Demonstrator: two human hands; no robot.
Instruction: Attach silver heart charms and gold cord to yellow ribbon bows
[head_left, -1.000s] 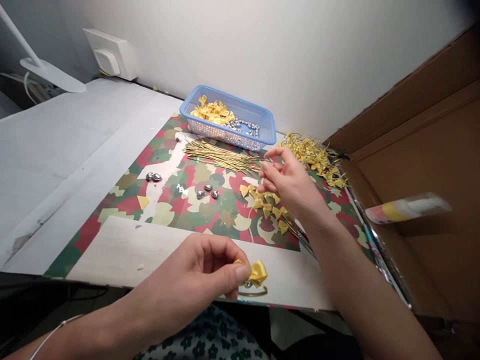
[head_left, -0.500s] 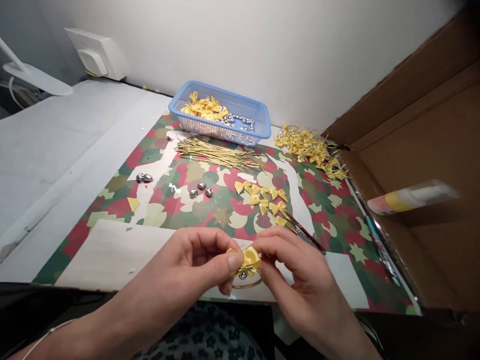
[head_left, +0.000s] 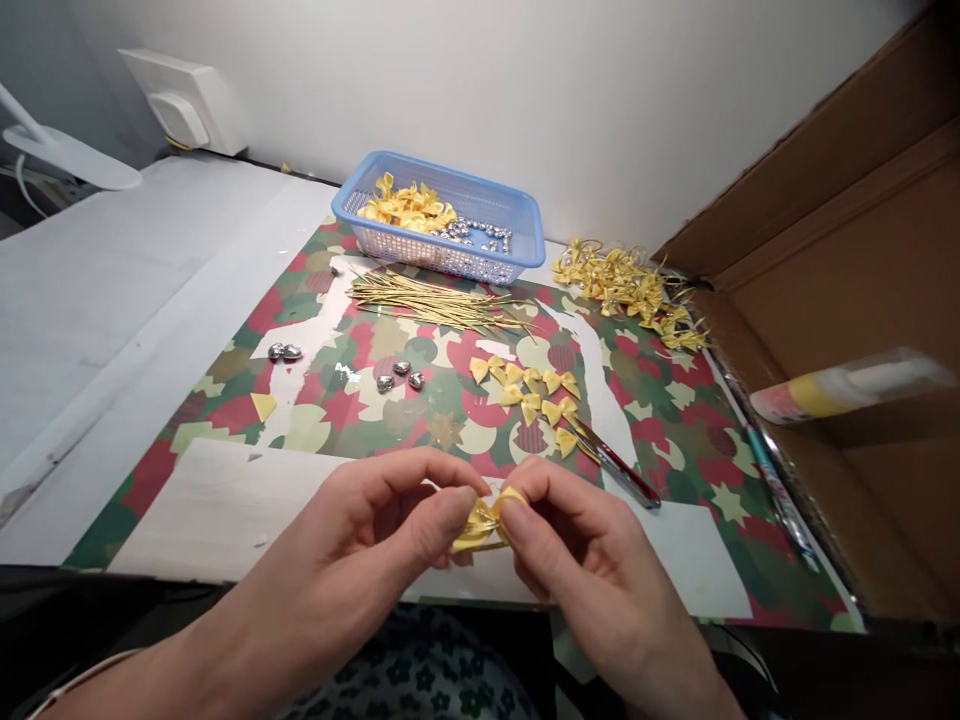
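Close to the table's front edge I hold one yellow ribbon bow [head_left: 474, 532] between both hands. My left hand [head_left: 390, 545] pinches its left side with thumb and forefinger. The thumb and fingertips of my right hand [head_left: 581, 555] close on its right loop. Gold wire shows across the middle of the bow. Beyond my hands lie several loose yellow bows [head_left: 529, 402], with tweezers or small scissors [head_left: 615, 465] beside them. Three silver bells or beads [head_left: 402, 376] sit left of the bows, and more silver ones [head_left: 285, 352] lie further left.
A blue plastic basket [head_left: 534, 235] with bows and silver beads stands at the back. Before it lies a bundle of gold wires [head_left: 442, 303]. Bows with wires are heaped in a pile [head_left: 622, 285] at the back right, beside a cardboard box wall [head_left: 847, 220]. A bottle [head_left: 832, 390] is at right.
My right thumb has come over the front of the bow, and the bow has turned in my fingers. The silver bead and wire loop below it no longer show. The view has shifted slightly.
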